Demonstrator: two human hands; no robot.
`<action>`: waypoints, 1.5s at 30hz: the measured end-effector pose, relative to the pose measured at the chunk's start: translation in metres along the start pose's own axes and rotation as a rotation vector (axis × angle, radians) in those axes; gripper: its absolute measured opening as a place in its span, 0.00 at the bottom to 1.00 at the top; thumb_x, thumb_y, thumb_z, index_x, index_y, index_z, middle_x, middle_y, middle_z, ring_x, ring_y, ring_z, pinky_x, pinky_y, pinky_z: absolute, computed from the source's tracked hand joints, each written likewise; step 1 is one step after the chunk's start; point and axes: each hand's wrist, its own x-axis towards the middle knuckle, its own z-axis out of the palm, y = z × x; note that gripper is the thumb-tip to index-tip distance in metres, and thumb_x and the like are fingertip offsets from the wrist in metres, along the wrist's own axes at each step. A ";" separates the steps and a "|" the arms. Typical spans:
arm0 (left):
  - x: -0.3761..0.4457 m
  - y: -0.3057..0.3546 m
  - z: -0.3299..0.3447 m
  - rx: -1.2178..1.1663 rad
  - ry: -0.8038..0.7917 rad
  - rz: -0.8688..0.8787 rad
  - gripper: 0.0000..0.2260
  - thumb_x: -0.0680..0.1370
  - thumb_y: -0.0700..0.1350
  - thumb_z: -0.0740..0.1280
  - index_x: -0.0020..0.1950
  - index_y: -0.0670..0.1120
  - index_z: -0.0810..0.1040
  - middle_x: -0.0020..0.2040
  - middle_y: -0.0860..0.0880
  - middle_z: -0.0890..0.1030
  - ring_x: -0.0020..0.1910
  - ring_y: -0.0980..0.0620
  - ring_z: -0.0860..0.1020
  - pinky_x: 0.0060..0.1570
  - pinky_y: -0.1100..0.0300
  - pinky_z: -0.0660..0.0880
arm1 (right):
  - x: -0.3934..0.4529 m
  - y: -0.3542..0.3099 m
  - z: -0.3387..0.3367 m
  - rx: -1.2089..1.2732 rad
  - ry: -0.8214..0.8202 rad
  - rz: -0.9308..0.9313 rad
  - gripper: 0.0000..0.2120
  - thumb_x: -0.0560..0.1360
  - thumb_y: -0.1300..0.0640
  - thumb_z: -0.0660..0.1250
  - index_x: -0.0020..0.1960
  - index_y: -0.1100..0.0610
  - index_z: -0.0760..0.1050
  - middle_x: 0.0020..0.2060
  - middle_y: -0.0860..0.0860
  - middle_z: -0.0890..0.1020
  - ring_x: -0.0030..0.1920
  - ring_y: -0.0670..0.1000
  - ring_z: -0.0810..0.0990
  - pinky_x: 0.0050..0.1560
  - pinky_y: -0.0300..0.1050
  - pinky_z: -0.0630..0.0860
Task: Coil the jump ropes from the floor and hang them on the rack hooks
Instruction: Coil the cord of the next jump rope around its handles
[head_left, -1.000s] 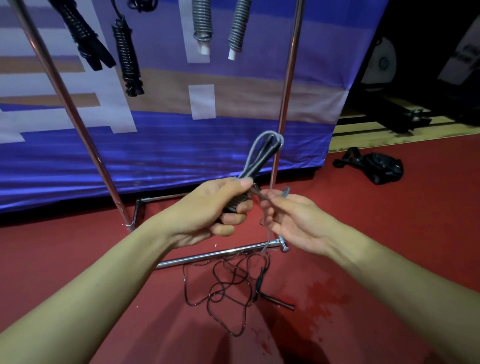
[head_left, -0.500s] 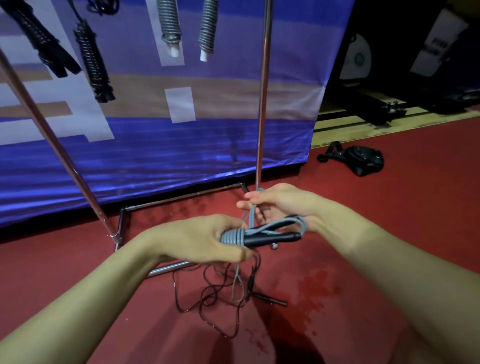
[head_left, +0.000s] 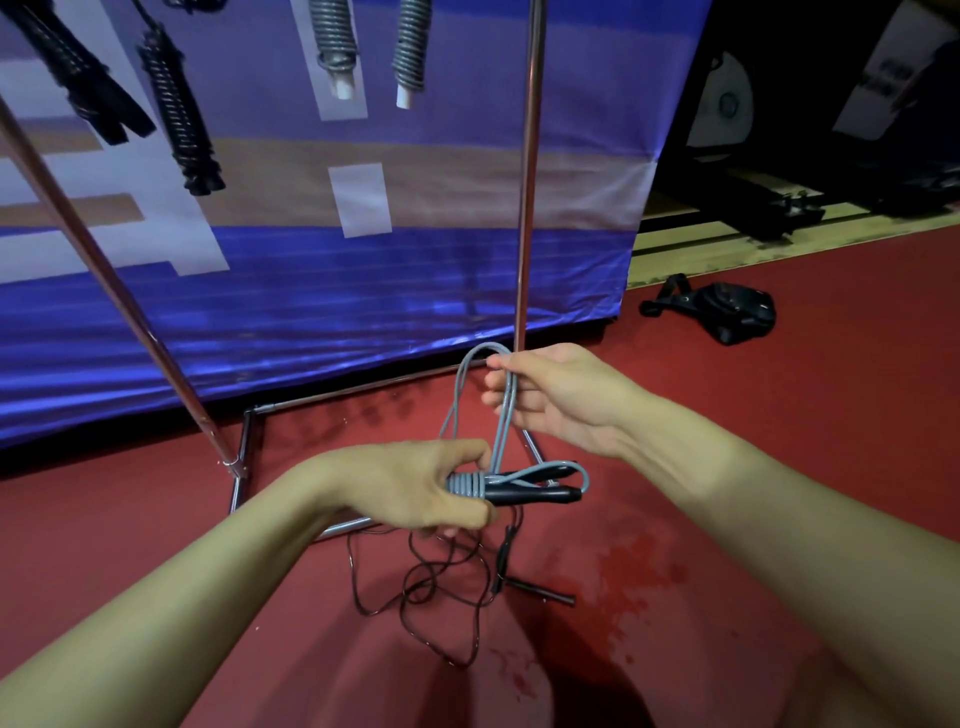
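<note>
Low centre of the head view, I see the left hand (head_left: 415, 488) gripping the grey jump rope with black handles (head_left: 519, 488): fingers curled round the handles where several turns of grey cord are wound tight around them. Handles lie roughly level, tips pointing right, clear of the red floor (head_left: 779, 467).

Right hand (head_left: 561, 395) sits higher and just right of the left, thumb and fingers pinching a long loop of the same grey cord. Loop runs from the wound section up to the pinch and arches over to the left of it.

Directly below both hands, a thin dark jump rope with slim black handles (head_left: 447, 582) lies tangled on the floor, one handle (head_left: 540, 592) pointing toward the right, next to the front base bar of the chrome tube rack (head_left: 524, 208).

Rack uprights: one slanting at left, one vertical just behind the right hand. Hanging near the top edge of the view: two black coiled rope bundles (head_left: 176, 119) at left, two grey coiled rope bundles with white tips (head_left: 337, 47) at centre. I can't see the hooks, they're cut off.

Behind the rack hangs a blue, tan and white banner (head_left: 363, 291). Right of the banner's lower corner, a black bag with a strap (head_left: 727, 312) lies on the floor, well apart from the hands. Dark wet-looking stains (head_left: 634, 571) mark the floor right of the tangled rope.
</note>
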 end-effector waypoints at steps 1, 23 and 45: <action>0.001 0.000 0.000 -0.027 -0.002 -0.006 0.11 0.80 0.48 0.71 0.57 0.47 0.71 0.34 0.52 0.76 0.29 0.53 0.70 0.30 0.65 0.67 | -0.001 0.000 0.001 0.005 0.010 -0.004 0.06 0.84 0.58 0.64 0.50 0.58 0.78 0.33 0.50 0.82 0.34 0.48 0.84 0.35 0.39 0.81; 0.023 -0.017 -0.006 -0.494 0.446 -0.134 0.14 0.81 0.59 0.67 0.56 0.49 0.75 0.38 0.50 0.81 0.25 0.56 0.70 0.23 0.65 0.67 | -0.010 -0.009 0.004 0.279 -0.014 -0.318 0.11 0.86 0.58 0.57 0.48 0.61 0.73 0.32 0.52 0.73 0.39 0.54 0.81 0.66 0.61 0.78; 0.013 -0.038 -0.023 -0.121 1.070 -0.068 0.17 0.80 0.61 0.67 0.57 0.49 0.71 0.35 0.52 0.78 0.33 0.53 0.77 0.36 0.59 0.75 | -0.001 0.009 -0.031 -0.059 0.140 0.108 0.12 0.86 0.57 0.58 0.52 0.63 0.75 0.53 0.61 0.86 0.51 0.59 0.88 0.53 0.53 0.83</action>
